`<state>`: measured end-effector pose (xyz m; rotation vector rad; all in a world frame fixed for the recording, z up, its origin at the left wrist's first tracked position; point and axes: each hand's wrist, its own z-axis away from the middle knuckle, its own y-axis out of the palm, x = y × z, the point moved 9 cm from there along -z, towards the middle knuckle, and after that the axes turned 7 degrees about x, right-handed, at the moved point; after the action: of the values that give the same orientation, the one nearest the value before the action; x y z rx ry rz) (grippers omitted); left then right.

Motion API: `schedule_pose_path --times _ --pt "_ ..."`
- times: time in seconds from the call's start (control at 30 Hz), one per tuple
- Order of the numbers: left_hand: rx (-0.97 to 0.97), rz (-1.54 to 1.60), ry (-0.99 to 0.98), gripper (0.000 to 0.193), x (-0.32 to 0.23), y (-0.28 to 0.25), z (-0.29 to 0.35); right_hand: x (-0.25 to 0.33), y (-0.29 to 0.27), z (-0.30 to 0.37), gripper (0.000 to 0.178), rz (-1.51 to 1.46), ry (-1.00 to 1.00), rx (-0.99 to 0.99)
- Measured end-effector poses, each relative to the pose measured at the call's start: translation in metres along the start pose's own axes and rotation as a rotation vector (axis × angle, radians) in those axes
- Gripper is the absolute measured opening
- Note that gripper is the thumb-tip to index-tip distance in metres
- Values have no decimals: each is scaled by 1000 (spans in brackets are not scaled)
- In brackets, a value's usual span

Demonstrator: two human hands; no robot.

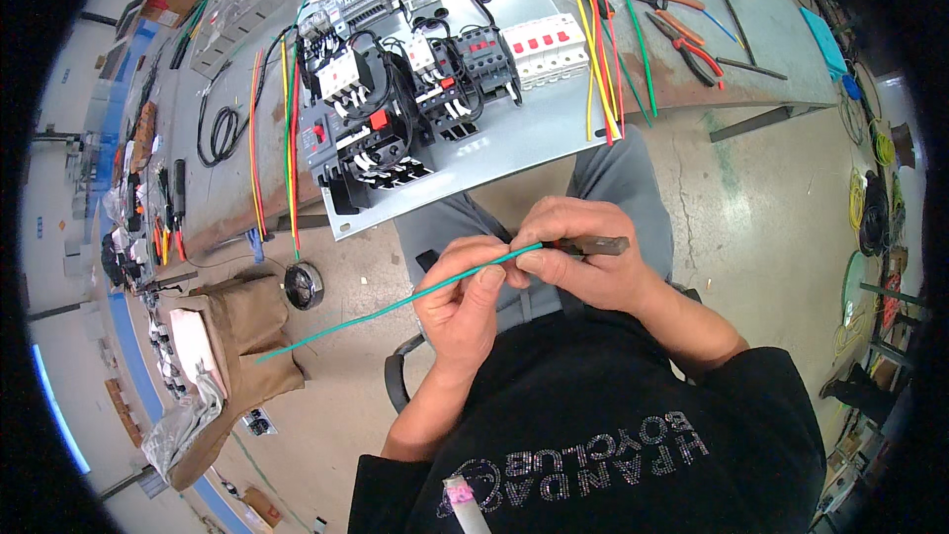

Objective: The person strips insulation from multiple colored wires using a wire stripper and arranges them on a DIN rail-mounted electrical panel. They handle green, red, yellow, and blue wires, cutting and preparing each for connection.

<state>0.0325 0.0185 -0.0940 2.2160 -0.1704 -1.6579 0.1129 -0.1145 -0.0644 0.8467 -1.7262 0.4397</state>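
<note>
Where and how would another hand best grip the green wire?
Probably pinch the green wire midway along its free stretch, coming from the person's left. That length runs out thin and gently curved with no fingers on it, while the other end is crowded by the left hand, the right hand and the dark tool.

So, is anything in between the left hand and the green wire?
Nothing visible is: the left hand pinches the green wire directly, with no glove. The dark slim object sticks out of the right hand.
</note>
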Motion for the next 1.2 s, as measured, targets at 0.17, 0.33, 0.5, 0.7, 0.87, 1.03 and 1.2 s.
schedule_pose_path --times 0.17,0.33,0.5,0.7,0.87,1.03,1.2 --pt "-26 50 -116 19 9 0 0 -8 -2 1 10 16 1 20" --pt "257 -624 -396 16 -7 5 14 -17 -12 3 11 46 134 38" --pt "174 -1144 216 22 -69 40 -17 -35 -4 9 14 -90 279 54" --pt "236 -1087 10 18 -30 23 -16 -49 3 18 17 -215 451 66" --pt "163 -1039 -25 7 -40 16 -22 -52 -30 23 31 -26 593 127" --pt "68 -948 -138 8 -38 0 -18 11 -176 -19 36 1092 377 -76" --pt "11 -864 -155 9 -38 -9 -18 6 -356 -55 36 1442 691 -308"
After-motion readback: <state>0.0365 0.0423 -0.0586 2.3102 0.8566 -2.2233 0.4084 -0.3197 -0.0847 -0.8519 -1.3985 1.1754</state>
